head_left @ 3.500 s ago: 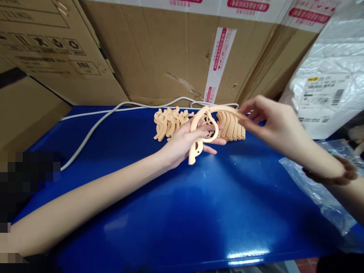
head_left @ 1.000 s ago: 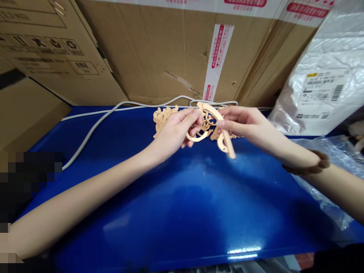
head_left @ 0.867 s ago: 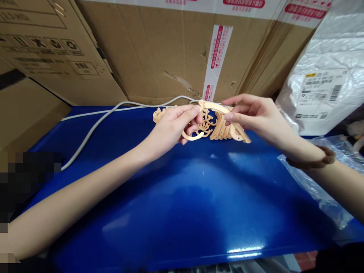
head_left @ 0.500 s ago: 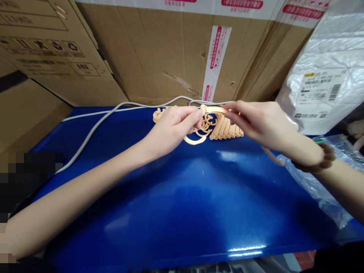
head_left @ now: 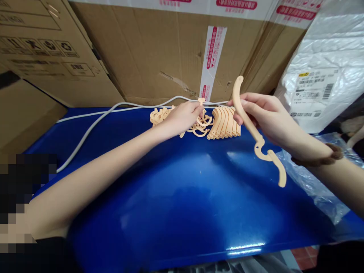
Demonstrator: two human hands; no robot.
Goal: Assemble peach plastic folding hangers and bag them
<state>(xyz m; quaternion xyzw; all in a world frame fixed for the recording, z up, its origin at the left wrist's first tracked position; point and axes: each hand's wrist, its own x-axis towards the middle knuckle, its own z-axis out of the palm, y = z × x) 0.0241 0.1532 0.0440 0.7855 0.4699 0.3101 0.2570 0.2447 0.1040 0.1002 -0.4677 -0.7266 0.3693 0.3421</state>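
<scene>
In my right hand [head_left: 260, 113], thumb and fingers pinch the upper arm of a beige folding hanger [head_left: 248, 119]. It hangs tilted, with a curved link [head_left: 260, 151] at its middle and a shorter-looking arm [head_left: 278, 168] at the lower end. My left hand [head_left: 184, 117] is over a loose pile of beige hooks [head_left: 200, 132], its fingers closed on one hook [head_left: 201, 101] whose knobbed end sticks up past them. To the right of that pile stands a row of curved beige hanger arms [head_left: 224, 123]. More beige curved pieces [head_left: 159, 115] lie left of my left hand, partly hidden by it.
Cardboard boxes [head_left: 159, 49] wall off the back and left of the blue table [head_left: 176, 197]. A grey-white cable [head_left: 95, 131] runs along the rear and left. A white padded parcel [head_left: 315, 83] leans at right, above a clear plastic bag [head_left: 318, 185].
My hands have moved apart. The right has drawn the hanger away and turned it upright; the left has let go of its joint and taken a hook at the pile.
</scene>
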